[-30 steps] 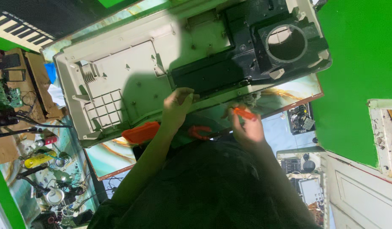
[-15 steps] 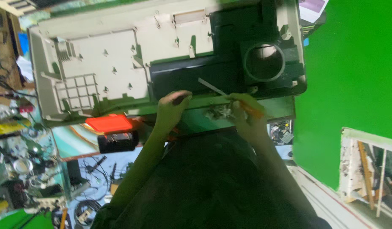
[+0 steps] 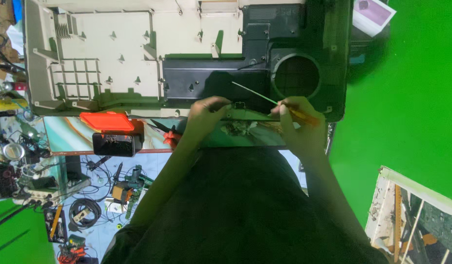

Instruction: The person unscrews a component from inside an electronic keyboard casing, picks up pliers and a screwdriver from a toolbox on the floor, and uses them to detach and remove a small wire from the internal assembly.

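My left hand [image 3: 206, 115] rested on the near edge of the housing [image 3: 113, 54], its fingers [image 3: 220, 104] curled down onto a small dark clip [image 3: 239, 105] at that edge; whether they pinched it or merely pressed on it, I could not tell. My right hand [image 3: 296, 124] was clenched around a screwdriver [image 3: 284, 105] with an orange handle. Its thin shaft ran up and away from the hand, across the black section [image 3: 211, 80] of the housing, with the tip lying on that black surface just beside the round opening [image 3: 296, 76].

The housing was a large plastic shell, lying with its inside face up and covering most of the bench. Its left part was beige, with ribs, a grid of slots and small posts; its right part was black and carried the round opening. The shell reached to the near edge of the bench, where both hands worked.

An orange lid [image 3: 106, 121] sat at the near edge of the bench, left of my left hand and against the beige part, with a dark box [image 3: 116, 143] just below it. A red-handled tool [image 3: 169, 137] lay just beside my left wrist. Past the bench's left end, wires and small parts [image 3: 84, 205] lay scattered. At the far right corner a white sheet with a purple patch [image 3: 372, 14] lay beside the housing.
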